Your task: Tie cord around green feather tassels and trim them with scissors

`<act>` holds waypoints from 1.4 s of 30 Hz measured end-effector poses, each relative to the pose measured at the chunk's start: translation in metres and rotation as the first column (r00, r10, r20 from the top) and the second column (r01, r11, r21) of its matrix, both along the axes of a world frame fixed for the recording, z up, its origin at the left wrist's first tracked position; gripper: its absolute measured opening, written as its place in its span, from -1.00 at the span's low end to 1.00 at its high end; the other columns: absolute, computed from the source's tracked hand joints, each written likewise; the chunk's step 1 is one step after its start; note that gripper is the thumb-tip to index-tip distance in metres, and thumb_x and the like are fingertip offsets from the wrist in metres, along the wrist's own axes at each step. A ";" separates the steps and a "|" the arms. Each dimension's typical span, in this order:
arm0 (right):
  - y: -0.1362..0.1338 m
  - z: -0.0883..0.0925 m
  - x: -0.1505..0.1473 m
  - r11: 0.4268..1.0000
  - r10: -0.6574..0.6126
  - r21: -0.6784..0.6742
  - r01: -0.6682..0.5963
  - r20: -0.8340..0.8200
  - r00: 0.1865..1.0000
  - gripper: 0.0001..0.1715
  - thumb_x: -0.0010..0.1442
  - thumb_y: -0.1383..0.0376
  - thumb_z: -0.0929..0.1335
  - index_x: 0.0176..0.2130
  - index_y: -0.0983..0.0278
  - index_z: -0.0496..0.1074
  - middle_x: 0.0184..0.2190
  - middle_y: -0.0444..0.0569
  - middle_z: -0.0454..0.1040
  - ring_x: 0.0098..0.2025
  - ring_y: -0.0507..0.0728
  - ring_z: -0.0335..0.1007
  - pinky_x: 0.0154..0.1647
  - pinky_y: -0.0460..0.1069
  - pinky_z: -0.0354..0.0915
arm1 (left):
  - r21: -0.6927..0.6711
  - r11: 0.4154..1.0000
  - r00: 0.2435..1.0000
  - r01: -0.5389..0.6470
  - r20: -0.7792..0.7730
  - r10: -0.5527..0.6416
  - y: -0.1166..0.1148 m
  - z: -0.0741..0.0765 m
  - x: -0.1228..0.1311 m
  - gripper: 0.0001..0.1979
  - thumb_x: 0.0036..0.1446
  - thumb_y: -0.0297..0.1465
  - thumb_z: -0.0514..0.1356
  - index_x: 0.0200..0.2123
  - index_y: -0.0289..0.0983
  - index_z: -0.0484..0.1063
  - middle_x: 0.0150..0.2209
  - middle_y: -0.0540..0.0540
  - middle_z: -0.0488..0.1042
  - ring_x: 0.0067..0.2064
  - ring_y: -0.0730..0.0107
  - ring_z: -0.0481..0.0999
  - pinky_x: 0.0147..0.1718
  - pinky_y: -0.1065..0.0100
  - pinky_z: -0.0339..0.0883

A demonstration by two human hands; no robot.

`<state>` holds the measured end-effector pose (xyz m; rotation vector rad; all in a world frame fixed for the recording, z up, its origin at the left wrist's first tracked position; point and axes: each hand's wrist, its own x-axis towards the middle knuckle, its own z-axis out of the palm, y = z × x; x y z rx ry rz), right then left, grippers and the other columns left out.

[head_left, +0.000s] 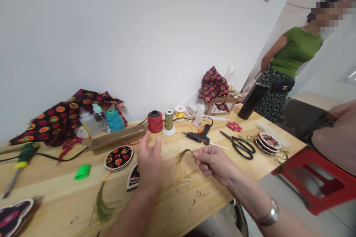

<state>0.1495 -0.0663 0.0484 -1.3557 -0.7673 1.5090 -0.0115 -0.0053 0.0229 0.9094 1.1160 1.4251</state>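
Note:
My right hand (210, 160) is closed in a pinch on a small olive-green thread tassel (184, 152), whose strands stick out to the left of my fingertips. A thin yellow cord (177, 170) hangs beside the tassel. Slightly blurred, my left hand (150, 161) is raised with fingers apart and nothing visible in it. It partly covers a fan-shaped wooden-edged ornament (133, 178) with patterned cloth. Left of that lies a round patterned ornament (119, 157) with a green tassel (103, 203) on a yellow cord.
Black scissors (239, 146) and a glue gun (198, 136) lie beyond my right hand. Thread spools, one red (155, 121), stand near the wall. A screwdriver (20, 166) and green cap (82, 172) are at left. Stacked ornaments (267, 143) sit right; a person (294, 52) stands behind.

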 end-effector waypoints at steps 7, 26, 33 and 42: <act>0.014 -0.010 0.027 0.999 -0.036 0.025 0.035 0.066 0.997 -0.67 -0.15 0.18 0.43 -0.64 0.33 0.27 -0.77 -0.24 0.20 -0.75 -0.15 -0.06 -0.73 -0.17 -0.23 | -0.283 0.869 0.851 0.407 -0.230 -0.473 -0.031 0.011 0.014 -0.66 -0.06 -0.12 0.22 -0.53 -0.30 0.52 -0.73 0.08 0.22 -0.67 0.51 0.03 -0.66 0.42 -0.15; -0.031 -0.064 0.019 0.956 0.200 0.090 -0.281 0.501 0.842 -0.73 0.06 0.19 0.31 -0.52 0.31 0.44 -0.63 -0.07 0.38 -0.57 0.02 0.22 -0.59 -0.12 0.14 | -0.518 0.739 0.903 0.431 0.243 -0.356 -0.050 -0.021 0.056 -0.74 -0.15 -0.27 0.34 -0.55 -0.38 0.45 -0.69 0.09 0.28 -0.71 0.73 -0.06 -0.69 0.51 -0.29; -0.040 -0.063 0.022 0.958 0.225 0.038 -0.286 0.518 0.825 -0.80 0.03 0.26 0.31 -0.52 0.31 0.44 -0.64 -0.08 0.40 -0.56 0.02 0.24 -0.52 -0.11 0.13 | -0.547 0.743 0.921 0.386 0.186 -0.342 -0.047 -0.018 0.054 -0.75 -0.13 -0.30 0.33 -0.54 -0.38 0.40 -0.57 0.04 0.38 -0.70 0.78 0.01 -0.69 0.55 -0.28; -0.044 -0.062 0.021 0.951 0.270 -0.014 -0.309 0.523 0.808 -0.81 0.02 0.31 0.29 -0.54 0.32 0.43 -0.62 -0.07 0.43 -0.56 0.02 0.25 -0.54 -0.12 0.07 | -0.539 0.744 0.918 0.395 0.204 -0.339 -0.045 -0.016 0.052 -0.82 -0.06 -0.36 0.30 -0.44 -0.40 0.47 -0.54 0.04 0.36 -0.67 0.78 0.05 -0.69 0.57 -0.27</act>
